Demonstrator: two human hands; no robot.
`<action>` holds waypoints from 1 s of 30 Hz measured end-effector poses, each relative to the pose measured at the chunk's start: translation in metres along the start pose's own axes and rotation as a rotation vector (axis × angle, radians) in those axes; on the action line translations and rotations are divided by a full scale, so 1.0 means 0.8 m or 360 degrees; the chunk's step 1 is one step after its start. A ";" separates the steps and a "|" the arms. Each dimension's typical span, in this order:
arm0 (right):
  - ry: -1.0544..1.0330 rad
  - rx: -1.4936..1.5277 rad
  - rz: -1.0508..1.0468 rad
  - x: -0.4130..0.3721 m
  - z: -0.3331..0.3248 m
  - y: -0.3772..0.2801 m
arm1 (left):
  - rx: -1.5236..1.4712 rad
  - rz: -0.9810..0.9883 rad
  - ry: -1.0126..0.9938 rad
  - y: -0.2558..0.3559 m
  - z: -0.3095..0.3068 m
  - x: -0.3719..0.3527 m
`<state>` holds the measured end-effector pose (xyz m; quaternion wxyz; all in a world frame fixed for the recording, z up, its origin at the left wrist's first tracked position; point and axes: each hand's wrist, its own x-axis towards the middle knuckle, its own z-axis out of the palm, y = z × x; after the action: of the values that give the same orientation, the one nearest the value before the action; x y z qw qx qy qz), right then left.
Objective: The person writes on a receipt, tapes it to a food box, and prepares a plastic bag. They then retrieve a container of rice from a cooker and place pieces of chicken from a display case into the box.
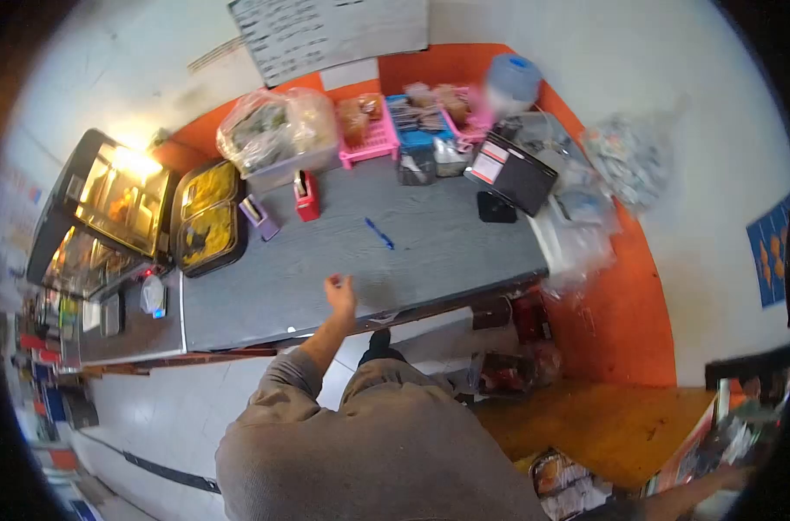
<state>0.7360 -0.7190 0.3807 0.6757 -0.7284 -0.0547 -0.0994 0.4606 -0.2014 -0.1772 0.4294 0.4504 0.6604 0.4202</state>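
My left hand (340, 297) is over the front part of the grey counter (282, 252), its fingers curled together; a small dark spot shows between the fingertips, too small to name. Beyond it lies a blue pen (379, 234). A red tape dispenser (306, 196) and a purple one (259, 217) stand farther back on the left. My right hand (732, 479) reaches out at the lower right, beside plastic-wrapped items (734, 438). It is dim and blurred, so its fingers and anything in them cannot be made out.
At the left are a lit display case (121, 200) and black trays of yellow food (206, 230). Along the back stand a plastic tub (295, 165), pink (369, 143) and blue baskets (425, 137). A black tablet (525, 178) is at the right, above a wooden surface (595, 425).
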 end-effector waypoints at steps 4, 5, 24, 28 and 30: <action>-0.0193 0.0057 -0.0318 0.060 -0.073 0.007 | 0.0876 -0.0148 0.0423 0.011 -0.106 0.126; -0.0212 0.0072 -0.0397 0.065 -0.082 0.009 | 0.0878 -0.0142 0.0424 0.011 -0.128 0.160; -0.1199 -0.0827 0.0206 -0.133 0.279 0.033 | 0.0923 0.0631 -0.0540 0.081 -0.095 0.386; -0.1135 -0.0875 0.0212 -0.156 0.286 0.038 | 0.1070 0.0607 -0.0787 0.105 -0.065 0.381; -0.1155 -0.0894 0.0180 -0.170 0.283 0.054 | 0.1182 0.0636 -0.0740 0.105 -0.060 0.380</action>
<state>0.6287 -0.4900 0.2939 0.3935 -0.8728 -0.2190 0.1881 0.3665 0.1010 -0.1423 0.2867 0.7734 0.5529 0.1182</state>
